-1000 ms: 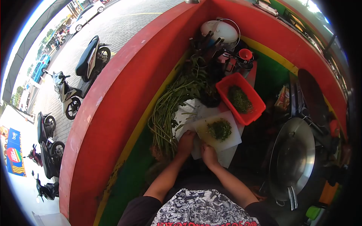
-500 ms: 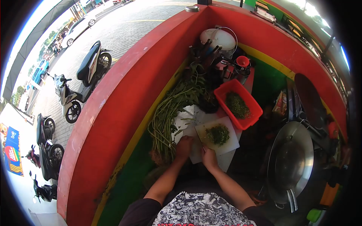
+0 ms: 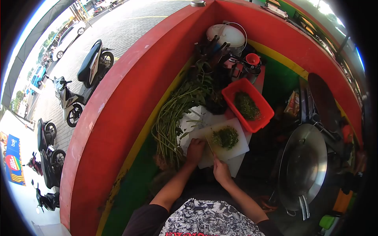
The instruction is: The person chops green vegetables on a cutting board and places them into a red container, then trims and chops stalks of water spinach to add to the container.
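A small heap of chopped greens [image 3: 225, 137] lay on a white cutting board [image 3: 238, 150], which was set at a slant on a pale bench [image 3: 236, 165]; a knife [image 3: 210, 147] stood just left of the heap, its blade pointing away from the person; the right hand [image 3: 221, 172] had its grip closed round the knife's handle at the board's near edge; the left hand [image 3: 195, 149] was at the left of the knife, and whether its grip held anything could not be told; a red tub [image 3: 262, 124] with more cut greens in it sat just beyond the board, to the right; a bunch of long-stemmed greens [image 3: 169, 118] lay to the left of the left hand; farther back were a red funnel-like piece [image 3: 252, 59] and a pale-lidded pot [image 3: 226, 36] with a wire handle; a large wok [image 3: 303, 169] was well apart on the right; a red wall [image 3: 177, 55] enclosed the corner, with a parked motorbike [image 3: 89, 65] outside.
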Tool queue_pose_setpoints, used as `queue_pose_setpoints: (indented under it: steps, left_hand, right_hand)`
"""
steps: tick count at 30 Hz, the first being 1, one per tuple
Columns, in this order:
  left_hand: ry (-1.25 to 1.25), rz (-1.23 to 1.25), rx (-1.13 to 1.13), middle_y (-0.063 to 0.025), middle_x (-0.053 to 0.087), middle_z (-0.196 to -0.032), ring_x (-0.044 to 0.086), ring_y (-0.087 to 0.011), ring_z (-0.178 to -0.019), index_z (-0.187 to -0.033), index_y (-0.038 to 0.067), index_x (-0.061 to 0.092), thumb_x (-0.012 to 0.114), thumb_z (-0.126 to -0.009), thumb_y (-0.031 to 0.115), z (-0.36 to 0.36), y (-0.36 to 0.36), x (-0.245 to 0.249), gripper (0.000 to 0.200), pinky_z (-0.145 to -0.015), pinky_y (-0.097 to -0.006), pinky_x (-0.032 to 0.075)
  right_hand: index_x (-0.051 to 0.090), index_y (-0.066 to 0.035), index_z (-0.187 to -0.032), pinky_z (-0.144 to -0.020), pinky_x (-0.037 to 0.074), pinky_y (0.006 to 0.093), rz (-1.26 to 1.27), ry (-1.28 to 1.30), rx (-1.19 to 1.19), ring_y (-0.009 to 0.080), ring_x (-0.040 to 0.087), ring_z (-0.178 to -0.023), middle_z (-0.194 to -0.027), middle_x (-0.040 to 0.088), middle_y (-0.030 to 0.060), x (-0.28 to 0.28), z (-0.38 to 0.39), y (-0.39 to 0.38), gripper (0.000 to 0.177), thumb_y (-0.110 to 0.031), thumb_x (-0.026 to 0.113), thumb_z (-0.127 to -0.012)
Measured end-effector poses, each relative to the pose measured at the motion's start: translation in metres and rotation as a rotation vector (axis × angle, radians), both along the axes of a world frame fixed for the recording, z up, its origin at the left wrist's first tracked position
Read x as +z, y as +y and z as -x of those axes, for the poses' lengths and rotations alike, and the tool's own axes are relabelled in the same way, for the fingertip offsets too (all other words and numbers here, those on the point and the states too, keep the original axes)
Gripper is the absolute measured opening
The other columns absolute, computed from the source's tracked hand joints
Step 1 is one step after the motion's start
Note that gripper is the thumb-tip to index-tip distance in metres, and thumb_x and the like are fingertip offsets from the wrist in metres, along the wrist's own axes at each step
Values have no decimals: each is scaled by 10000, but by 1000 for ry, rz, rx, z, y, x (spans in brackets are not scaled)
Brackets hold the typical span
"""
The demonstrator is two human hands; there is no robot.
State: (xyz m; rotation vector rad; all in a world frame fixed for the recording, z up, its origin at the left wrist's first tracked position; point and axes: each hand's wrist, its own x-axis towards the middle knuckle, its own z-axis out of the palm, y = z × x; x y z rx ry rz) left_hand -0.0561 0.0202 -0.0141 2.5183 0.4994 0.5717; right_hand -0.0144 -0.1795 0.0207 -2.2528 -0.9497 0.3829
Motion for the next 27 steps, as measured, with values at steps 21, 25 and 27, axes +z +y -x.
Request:
queue_pose_setpoints:
  steps: [21,25,27]
  left_hand:
    - [112,-39,7,-119,704,-1073,626,-331,-1082,-1147,90,779,612,-833,93,-7,4,4,356,-951,-424,555]
    - [120,-44,44,-95,721,-1018,630,-322,-1049,-1112,120,797,619,-840,100,-6,8,9,326,-925,-419,565]
    - [136,-48,44,-88,725,-1002,631,-319,-1038,-1103,129,802,621,-845,105,-5,9,7,317,-913,-418,567]
  right_hand:
    - [586,53,-1286,-731,567,604,26,9,-35,526,711,-827,-885,712,325,-27,-12,25,316,-184,533,-1084]
    - [627,54,-1190,-717,561,596,32,22,-43,524,708,-821,-866,710,326,-19,-17,37,259,-164,539,-1080]
    - [638,58,-1151,-702,553,597,11,45,-74,525,706,-813,-848,706,328,-9,-9,27,230,-141,554,-1072]
